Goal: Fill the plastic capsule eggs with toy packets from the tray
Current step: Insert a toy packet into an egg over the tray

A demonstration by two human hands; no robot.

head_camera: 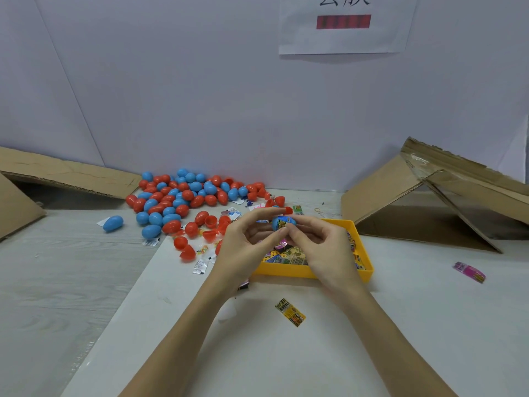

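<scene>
While you hover over the yellow plastic tray:
left hand: fingers curled, pinching blue plastic capsule half
right hand: fingertips pressing printed toy packet in

— What are the two hands doing?
— The left hand and the right hand are holding a blue egg half together. A toy packet is sitting inside it.
— What is lying under them?
— A yellow tray of packets is resting on the worktop.
— And the other eggs?
— A pile of red and blue eggs is lying behind, to the left. One yellow packet is lying near the tray.
</scene>
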